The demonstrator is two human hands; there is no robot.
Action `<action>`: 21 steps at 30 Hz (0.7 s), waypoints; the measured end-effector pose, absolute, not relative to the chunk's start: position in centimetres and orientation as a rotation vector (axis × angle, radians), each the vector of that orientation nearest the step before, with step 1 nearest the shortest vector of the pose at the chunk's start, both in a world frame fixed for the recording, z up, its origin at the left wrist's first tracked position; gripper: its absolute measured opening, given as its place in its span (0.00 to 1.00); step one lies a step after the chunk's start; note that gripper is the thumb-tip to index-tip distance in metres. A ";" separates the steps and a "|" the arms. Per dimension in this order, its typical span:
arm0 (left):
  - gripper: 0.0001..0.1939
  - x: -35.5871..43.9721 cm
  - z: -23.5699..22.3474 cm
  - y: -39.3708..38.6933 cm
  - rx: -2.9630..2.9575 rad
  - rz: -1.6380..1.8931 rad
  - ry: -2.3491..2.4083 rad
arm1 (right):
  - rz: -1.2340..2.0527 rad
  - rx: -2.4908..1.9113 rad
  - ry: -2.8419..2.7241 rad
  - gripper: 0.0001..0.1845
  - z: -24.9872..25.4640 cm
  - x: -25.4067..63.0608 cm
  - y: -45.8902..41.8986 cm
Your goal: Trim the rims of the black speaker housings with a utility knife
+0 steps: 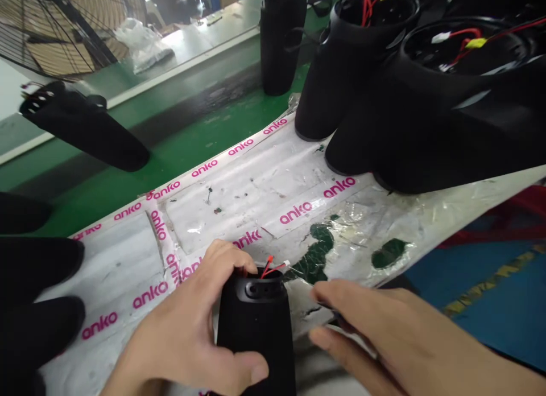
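My left hand (187, 322) is wrapped round a black casing (256, 333) with a slightly tapered body, low in the middle of the view. Its fingers reach over the open top rim, and the thumb presses on the near face. Thin red and white wires with a small white connector (286, 263) stick out of that opening. Below the rim sits an oval panel (260, 289) with small holes. To the right, apart from the casing, hovers my right hand (375, 328), a little blurred, with thumb and forefinger apart. A dark patch between its fingers is unclear.
Larger black casings (452, 117) with wires in their tops stand at the right. The worktop (222, 197) is covered with worn white sheeting and "anko" tape. Beyond it, a green conveyor belt (205, 128) carries another casing (85, 123) lying down. A fan (63, 32) stands at the back left.
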State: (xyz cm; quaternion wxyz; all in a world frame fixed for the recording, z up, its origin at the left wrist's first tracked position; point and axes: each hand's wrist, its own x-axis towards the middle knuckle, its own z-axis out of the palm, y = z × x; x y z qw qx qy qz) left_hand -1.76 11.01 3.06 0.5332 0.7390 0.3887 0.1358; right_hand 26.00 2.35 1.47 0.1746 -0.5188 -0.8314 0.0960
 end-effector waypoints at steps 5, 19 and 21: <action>0.38 -2.7 3.4 10.8 1.679 0.322 0.880 | 0.313 -1.365 -2.273 0.14 0.3 22.5 2.5; 0.36 -1.5 1.8 9.8 1.684 0.435 0.862 | 0.071 -1.430 -2.490 0.16 1.2 22.5 3.3; 0.35 -1.5 1.8 9.9 1.701 0.443 0.852 | 0.117 -1.426 -2.467 0.22 1.2 22.6 3.3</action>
